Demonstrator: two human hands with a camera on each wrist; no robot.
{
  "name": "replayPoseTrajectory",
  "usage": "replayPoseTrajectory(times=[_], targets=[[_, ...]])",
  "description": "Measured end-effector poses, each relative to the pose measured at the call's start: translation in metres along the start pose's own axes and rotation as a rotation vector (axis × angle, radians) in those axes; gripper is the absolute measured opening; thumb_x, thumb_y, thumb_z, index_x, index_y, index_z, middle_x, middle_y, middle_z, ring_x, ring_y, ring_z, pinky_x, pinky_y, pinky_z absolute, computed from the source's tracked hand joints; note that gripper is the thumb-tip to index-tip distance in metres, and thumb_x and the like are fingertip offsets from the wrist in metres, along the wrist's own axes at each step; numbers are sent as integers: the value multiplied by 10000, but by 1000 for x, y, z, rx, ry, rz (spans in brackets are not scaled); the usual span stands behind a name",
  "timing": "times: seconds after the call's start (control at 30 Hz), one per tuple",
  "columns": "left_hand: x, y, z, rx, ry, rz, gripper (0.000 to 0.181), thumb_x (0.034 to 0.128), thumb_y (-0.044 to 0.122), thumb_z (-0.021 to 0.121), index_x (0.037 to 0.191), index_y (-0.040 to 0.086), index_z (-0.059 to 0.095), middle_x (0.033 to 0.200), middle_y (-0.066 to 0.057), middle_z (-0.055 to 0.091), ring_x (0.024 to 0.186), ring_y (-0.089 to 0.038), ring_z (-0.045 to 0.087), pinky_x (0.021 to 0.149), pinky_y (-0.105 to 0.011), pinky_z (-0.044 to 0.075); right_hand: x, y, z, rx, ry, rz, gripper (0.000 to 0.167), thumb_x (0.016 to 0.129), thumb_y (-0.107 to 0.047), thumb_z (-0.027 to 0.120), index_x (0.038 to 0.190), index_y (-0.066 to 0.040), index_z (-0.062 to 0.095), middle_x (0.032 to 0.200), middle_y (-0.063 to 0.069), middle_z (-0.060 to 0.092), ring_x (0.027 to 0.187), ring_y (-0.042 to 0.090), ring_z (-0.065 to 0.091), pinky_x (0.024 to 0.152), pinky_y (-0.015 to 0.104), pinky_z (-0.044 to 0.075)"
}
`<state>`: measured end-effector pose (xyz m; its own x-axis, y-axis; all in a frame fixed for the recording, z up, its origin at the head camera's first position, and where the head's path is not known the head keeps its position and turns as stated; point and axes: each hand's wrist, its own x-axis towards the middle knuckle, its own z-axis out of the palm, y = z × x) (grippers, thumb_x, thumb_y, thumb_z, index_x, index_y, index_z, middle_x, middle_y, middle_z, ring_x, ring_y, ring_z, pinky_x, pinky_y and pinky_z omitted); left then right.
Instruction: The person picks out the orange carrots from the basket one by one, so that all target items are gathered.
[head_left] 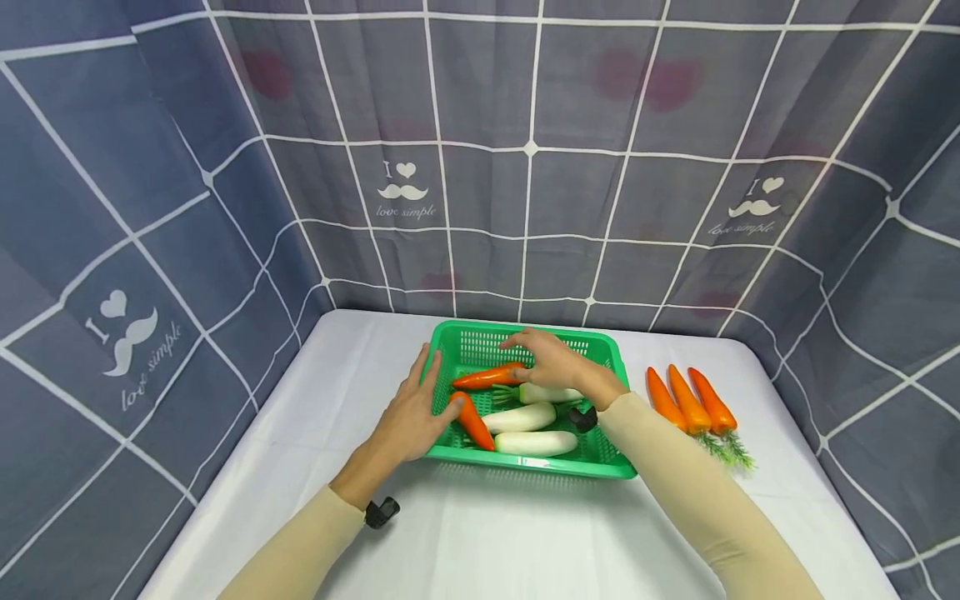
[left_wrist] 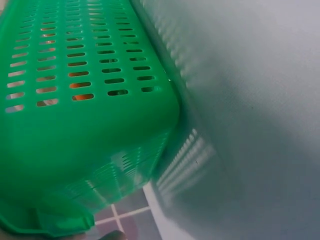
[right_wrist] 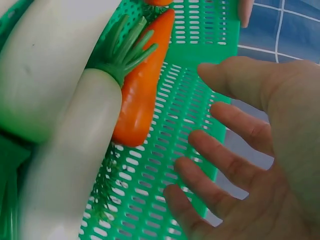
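Note:
A green plastic basket (head_left: 525, 471) holds two orange carrots (head_left: 474, 423) and three white radishes (head_left: 536, 443) with green tops. My left hand (head_left: 411, 421) lies at the basket's left side, fingers extended along it and the thumb over the rim near the front carrot. In the left wrist view the slotted basket wall (left_wrist: 75, 125) fills the left half and hides most of that hand. Over the back of the basket is my right hand (head_left: 558, 362), fingers spread and holding nothing. The right wrist view shows its fingers (right_wrist: 225, 155) apart from the nearest carrot (right_wrist: 140, 95).
Three more carrots (head_left: 678, 400) with leafy tops lie side by side on the white tabletop (head_left: 360, 350), right of the basket. A grey-blue checked curtain (head_left: 480, 192) encloses the table at the back and both sides.

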<state>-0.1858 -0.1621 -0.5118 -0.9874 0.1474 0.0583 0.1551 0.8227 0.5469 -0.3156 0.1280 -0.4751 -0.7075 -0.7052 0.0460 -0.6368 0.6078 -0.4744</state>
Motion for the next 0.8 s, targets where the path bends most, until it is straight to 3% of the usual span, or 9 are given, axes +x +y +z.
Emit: replayPoseTrajectory(times=[0.3,0.43,0.53,0.67,0.8], targets=[[-1,0,0,-21,2,8,967,1189,576,606,1889,129,110,1996,-65,-61,1722,-578,380,1258,-795,484,14,-2,12,28,-112,12,549,1118,-190,800,1631,-49,666,1650,149,702,1541,372,656,1308,578,526],[3,0,-2,-40,3,8,974,1184,578,609,1892,145,99,1995,-29,-88,1732,-575,364,1276,-800,463,21,-2,13,19,-161,21,569,1114,-210,812,1634,-38,659,1565,147,758,1383,314,723,1325,577,479],[5,-1,-1,-46,5,2,973,1184,575,612,1893,150,99,1994,-21,-95,1741,-570,352,1287,-799,452,24,-4,14,-3,-191,31,572,1103,-217,827,1630,-65,667,1478,98,799,1247,255,737,1280,556,508],[5,-1,0,-54,6,1,971,1184,575,617,1895,156,106,1995,-14,-87,1748,-558,349,1293,-790,453,26,-6,17,-18,-211,50,571,1082,-214,857,1612,-84,688,1400,59,819,1199,210,738,1183,498,601],[2,0,0,-63,7,-3,965,1184,562,628,1894,159,115,1996,-12,-69,1742,-561,359,1293,-790,452,25,-10,21,4,-215,63,567,1073,-212,873,1595,-73,703,1386,66,820,1193,211,743,1160,483,617]])
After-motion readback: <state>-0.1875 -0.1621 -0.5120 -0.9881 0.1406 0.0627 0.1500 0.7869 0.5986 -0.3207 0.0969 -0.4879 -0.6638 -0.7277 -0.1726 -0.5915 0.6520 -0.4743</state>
